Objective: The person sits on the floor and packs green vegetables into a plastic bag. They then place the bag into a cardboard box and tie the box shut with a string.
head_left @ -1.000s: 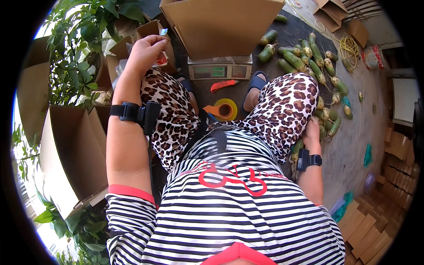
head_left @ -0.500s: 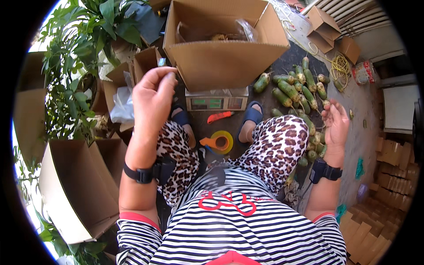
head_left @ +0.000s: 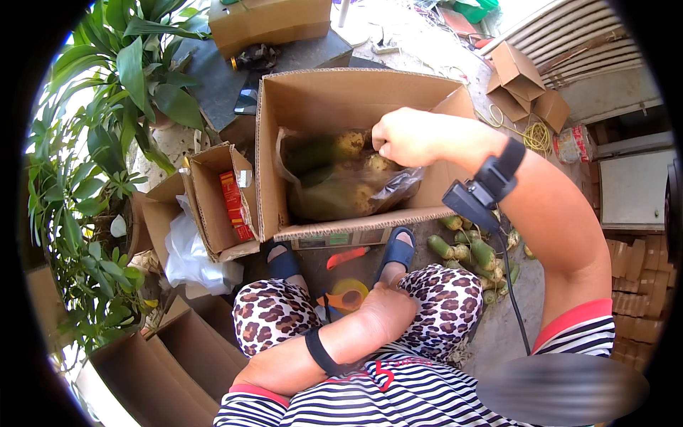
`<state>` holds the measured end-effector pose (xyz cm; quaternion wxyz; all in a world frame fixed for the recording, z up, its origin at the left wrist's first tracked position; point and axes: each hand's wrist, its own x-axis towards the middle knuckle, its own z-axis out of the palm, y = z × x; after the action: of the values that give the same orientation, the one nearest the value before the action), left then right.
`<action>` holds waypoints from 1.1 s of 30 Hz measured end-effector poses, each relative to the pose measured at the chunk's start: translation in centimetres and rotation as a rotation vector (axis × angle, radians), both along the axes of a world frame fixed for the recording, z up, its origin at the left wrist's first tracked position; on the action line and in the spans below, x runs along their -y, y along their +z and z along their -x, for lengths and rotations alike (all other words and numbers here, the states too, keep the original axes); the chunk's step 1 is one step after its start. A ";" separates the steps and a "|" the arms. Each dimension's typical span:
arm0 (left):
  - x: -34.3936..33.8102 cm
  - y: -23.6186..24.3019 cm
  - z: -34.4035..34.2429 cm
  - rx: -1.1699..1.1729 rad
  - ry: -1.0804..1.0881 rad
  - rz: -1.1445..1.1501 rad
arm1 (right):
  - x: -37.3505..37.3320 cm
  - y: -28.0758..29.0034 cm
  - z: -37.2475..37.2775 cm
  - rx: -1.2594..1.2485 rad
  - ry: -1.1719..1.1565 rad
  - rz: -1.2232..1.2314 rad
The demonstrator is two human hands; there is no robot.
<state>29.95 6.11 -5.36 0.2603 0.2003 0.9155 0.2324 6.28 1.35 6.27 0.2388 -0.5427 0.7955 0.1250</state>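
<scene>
My right hand (head_left: 405,139) reaches over the large cardboard box (head_left: 363,92), its fingers closed at the rim of a clear plastic bag (head_left: 402,186). Inside the bag lie several green radishes (head_left: 348,146) with pale, soil-stained ends, blurred in part. Low down between my knees is my left hand (head_left: 393,311), close to the leopard-print trousers; its fingers are hidden. The box sits on a scale (head_left: 341,239), of which only the front edge shows.
A red-handled cutter (head_left: 346,257) and a tape roll (head_left: 348,293) lie between my sandals. Loose radishes (head_left: 469,249) are heaped to the right. Smaller open boxes (head_left: 224,160) and white plastic bags (head_left: 192,245) stand at left, beside leafy plants (head_left: 135,78).
My right hand has swung from the right side across into the box. My left hand has dropped from the box's left corner to my knees. The view now shows more of the box's inside.
</scene>
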 end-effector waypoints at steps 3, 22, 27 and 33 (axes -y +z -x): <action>0.1 0.3 0.8 -0.203 0.068 -0.059 | 1.8 -3.4 0.8 -0.078 -0.046 -0.251; 0.4 1.2 2.5 0.026 0.092 -0.068 | 0.1 -2.8 0.2 -0.112 -0.102 -0.287; 0.1 1.2 2.6 -0.020 0.065 -0.029 | -5.8 2.7 1.8 -0.116 -0.113 0.120; 0.3 2.4 2.4 -0.087 0.031 0.103 | -10.9 11.8 -4.4 0.111 -0.589 0.863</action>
<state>27.53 5.76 -2.92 0.2264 0.1823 0.9397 0.1801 10.72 12.24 18.07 0.0605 -0.3507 0.8797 -0.3155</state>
